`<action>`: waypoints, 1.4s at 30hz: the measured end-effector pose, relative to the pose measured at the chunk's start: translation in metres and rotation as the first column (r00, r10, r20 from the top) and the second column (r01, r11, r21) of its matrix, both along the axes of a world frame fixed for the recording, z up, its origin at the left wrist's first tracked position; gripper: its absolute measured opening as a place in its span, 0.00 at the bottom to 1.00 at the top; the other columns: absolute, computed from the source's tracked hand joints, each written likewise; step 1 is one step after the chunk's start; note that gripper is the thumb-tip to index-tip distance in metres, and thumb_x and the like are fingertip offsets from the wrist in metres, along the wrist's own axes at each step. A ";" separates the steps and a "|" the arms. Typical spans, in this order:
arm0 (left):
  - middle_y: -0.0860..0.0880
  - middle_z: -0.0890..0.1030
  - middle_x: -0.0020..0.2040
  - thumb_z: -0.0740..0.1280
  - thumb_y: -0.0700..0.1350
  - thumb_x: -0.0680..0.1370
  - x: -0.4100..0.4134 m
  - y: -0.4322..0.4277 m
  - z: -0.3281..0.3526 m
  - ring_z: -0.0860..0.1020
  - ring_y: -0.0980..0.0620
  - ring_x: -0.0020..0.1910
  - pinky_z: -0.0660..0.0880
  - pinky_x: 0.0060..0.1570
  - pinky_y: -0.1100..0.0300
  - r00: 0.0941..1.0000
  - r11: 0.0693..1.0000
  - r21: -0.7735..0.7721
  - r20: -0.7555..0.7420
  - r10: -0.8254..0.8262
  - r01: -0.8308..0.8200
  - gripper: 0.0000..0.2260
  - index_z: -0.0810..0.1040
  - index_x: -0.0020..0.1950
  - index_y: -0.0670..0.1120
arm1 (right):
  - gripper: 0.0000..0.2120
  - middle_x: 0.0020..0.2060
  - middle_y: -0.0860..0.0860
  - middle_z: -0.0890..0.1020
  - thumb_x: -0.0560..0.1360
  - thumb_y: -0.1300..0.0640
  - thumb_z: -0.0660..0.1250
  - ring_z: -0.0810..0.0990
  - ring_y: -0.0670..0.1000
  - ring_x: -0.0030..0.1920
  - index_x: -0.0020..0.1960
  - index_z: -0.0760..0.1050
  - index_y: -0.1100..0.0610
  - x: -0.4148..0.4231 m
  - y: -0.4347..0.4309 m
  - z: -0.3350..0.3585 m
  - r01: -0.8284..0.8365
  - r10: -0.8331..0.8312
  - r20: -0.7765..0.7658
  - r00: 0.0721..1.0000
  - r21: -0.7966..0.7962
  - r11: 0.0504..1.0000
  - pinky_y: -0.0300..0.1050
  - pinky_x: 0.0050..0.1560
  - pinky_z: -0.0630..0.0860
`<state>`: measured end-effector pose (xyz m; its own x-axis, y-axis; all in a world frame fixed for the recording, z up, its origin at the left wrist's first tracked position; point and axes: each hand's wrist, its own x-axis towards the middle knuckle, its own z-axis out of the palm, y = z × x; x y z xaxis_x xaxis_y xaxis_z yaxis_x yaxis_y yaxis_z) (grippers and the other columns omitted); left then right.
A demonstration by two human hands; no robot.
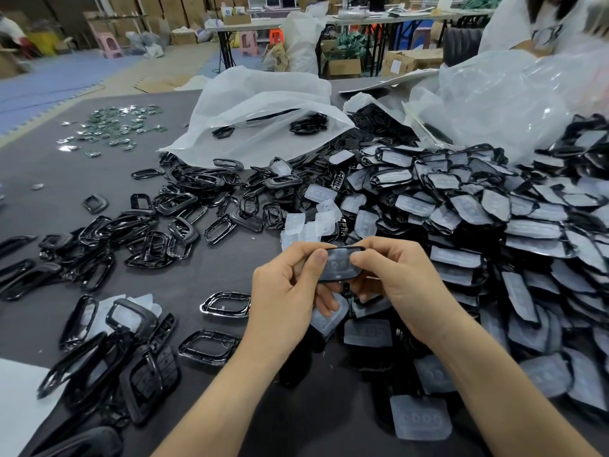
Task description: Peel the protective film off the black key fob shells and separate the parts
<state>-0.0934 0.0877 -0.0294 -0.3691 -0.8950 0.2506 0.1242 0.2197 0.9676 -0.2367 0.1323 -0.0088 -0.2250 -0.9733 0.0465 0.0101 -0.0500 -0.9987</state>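
Key fob shell [339, 264] sits between both hands just above the dark tabletop [204, 278], near the middle of my view, its face covered by a cloudy film with three or four raised button bumps. I can read no brand or writing on it or anywhere else; cartons and a small blue-and-white sign at the back are too blurred to make out. My left hand [290, 288] has its grip closed on the shell's left end, thumb on top and fingers curled beneath. My right hand [398, 282] pinches the right end the same way, thumb tip pressed on the film. Both forearms rise from the bottom edge, wrists bent inward. The shell's underside and the lower fingers are hidden. Just below the hands lies a loose clear film piece [329, 316], partly covered by the left fingers. To the right a big heap of film-covered shells [494, 225] runs off the frame; to the left bare black frames [184, 222] lie scattered. Open plastic bags [263, 117] lie behind.
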 end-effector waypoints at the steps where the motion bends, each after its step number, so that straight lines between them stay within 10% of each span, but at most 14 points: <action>1: 0.44 0.80 0.28 0.63 0.44 0.79 0.000 0.000 0.000 0.77 0.51 0.22 0.73 0.24 0.63 1.000 1.000 -0.007 -0.003 0.004 -0.005 0.07 0.81 0.47 0.48 | 0.11 0.29 0.51 0.79 0.74 0.63 0.66 0.76 0.49 0.29 0.33 0.80 0.55 0.000 -0.001 -0.001 -0.011 0.011 0.024 1.000 -0.005 1.000 0.39 0.28 0.72; 14: 0.47 0.78 0.25 0.62 0.45 0.79 -0.001 -0.003 -0.004 0.76 0.52 0.23 0.73 0.25 0.64 1.000 0.999 -0.036 -0.016 0.027 -0.027 0.08 0.81 0.48 0.46 | 0.09 0.35 0.59 0.83 0.76 0.70 0.61 0.82 0.52 0.34 0.42 0.78 0.65 -0.002 -0.001 0.000 -0.072 0.077 0.179 0.981 -0.034 0.997 0.38 0.33 0.77; 23: 0.49 0.79 0.26 0.63 0.49 0.81 0.001 -0.001 -0.008 0.77 0.55 0.23 0.74 0.30 0.66 0.985 0.954 -0.294 0.132 0.109 -0.066 0.06 0.80 0.51 0.53 | 0.17 0.24 0.52 0.76 0.74 0.68 0.62 0.74 0.48 0.25 0.29 0.75 0.55 0.003 -0.002 0.000 0.035 -0.037 0.043 0.998 0.045 0.998 0.38 0.25 0.71; 30: 0.63 0.80 0.50 0.68 0.53 0.76 0.002 0.002 -0.003 0.80 0.63 0.40 0.80 0.40 0.61 0.954 0.838 -0.544 0.270 0.131 0.039 0.18 0.73 0.66 0.59 | 0.14 0.23 0.52 0.75 0.72 0.67 0.62 0.70 0.47 0.22 0.29 0.72 0.57 0.000 -0.001 0.005 0.136 -0.138 0.022 0.990 0.065 0.989 0.35 0.21 0.64; 33: 0.51 0.72 0.70 0.70 0.40 0.76 -0.001 0.001 -0.006 0.76 0.61 0.60 0.77 0.55 0.66 0.949 0.735 -0.673 0.281 0.142 0.089 0.18 0.78 0.65 0.47 | 0.18 0.22 0.51 0.74 0.72 0.64 0.62 0.68 0.46 0.21 0.25 0.71 0.53 -0.002 0.000 0.008 0.159 -0.158 -0.020 0.987 0.092 0.983 0.33 0.21 0.62; 42: 0.51 0.76 0.63 0.70 0.36 0.73 -0.005 -0.001 -0.010 0.77 0.63 0.59 0.73 0.60 0.69 0.964 0.727 -0.687 0.203 0.174 0.013 0.13 0.81 0.58 0.39 | 0.15 0.23 0.51 0.75 0.73 0.65 0.62 0.71 0.48 0.23 0.28 0.72 0.57 -0.003 0.000 0.007 0.143 -0.139 -0.043 0.989 0.108 0.984 0.37 0.23 0.65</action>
<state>-0.0979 0.0863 -0.0391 -0.4346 -0.5479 0.7148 -0.1356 0.8244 0.5495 -0.2392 0.1325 -0.0015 -0.3603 -0.9315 -0.0489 -0.0245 0.0618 -0.9978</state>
